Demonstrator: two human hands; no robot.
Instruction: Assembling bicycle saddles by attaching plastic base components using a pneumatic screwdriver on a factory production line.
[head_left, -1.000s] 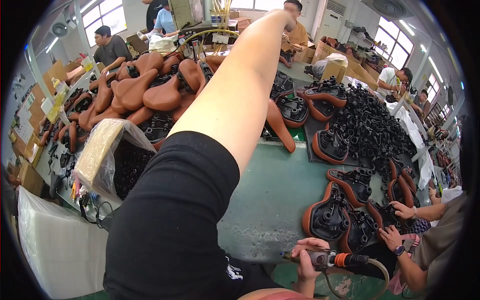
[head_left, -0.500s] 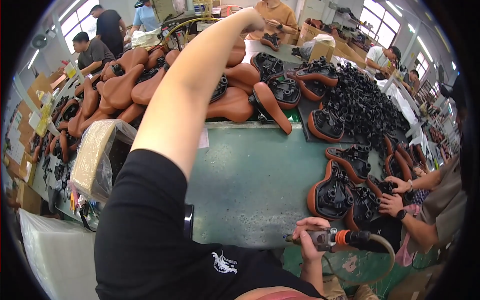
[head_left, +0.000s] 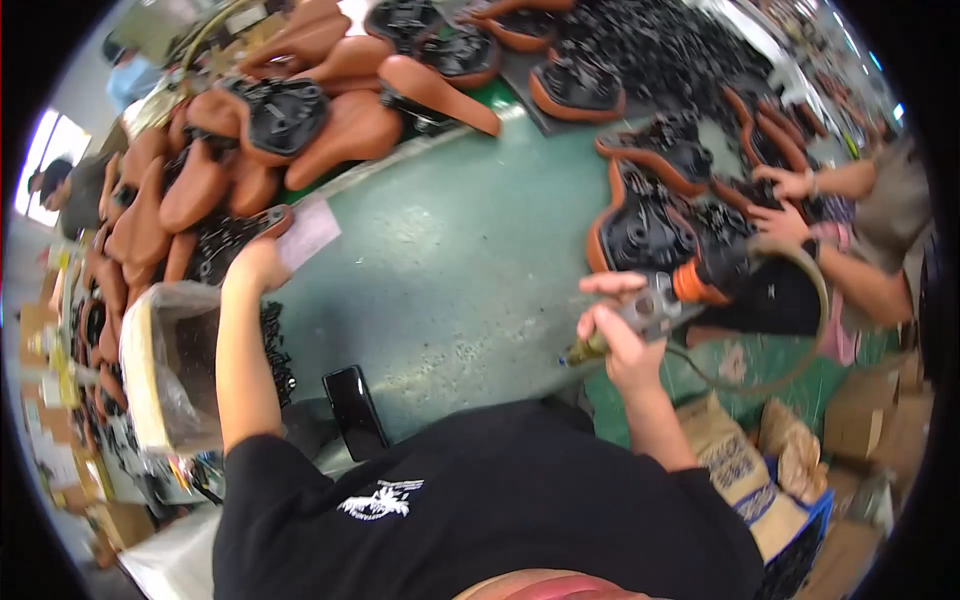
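Observation:
My left hand [head_left: 258, 264] is at the left of the bench, against an upturned brown bicycle saddle [head_left: 278, 219] with a black underside. Blur hides its fingers, so I cannot see whether they grip it. A pale sheet of paper [head_left: 311, 234] lies beside that hand. My right hand [head_left: 628, 335] is closed around an air screwdriver [head_left: 655, 305], grey with an orange collar and a hose, its tip pointing left over the bench's near edge. Just beyond the tool, several upturned saddles [head_left: 645, 232] show their black undersides.
A plastic-lined box [head_left: 140, 375] stands left, small black parts [head_left: 273, 345] beside it. A phone [head_left: 354, 412] lies at the green bench's [head_left: 450, 270] near edge. Brown saddles [head_left: 345, 140] are piled beyond, with a heap of black parts [head_left: 660, 55]. A co-worker's hands [head_left: 782, 205] handle a saddle at right.
My left arm has drawn back from the far side to the left of the bench. My right hand has raised the air screwdriver slightly. The view has tilted down, and the phone shows fully.

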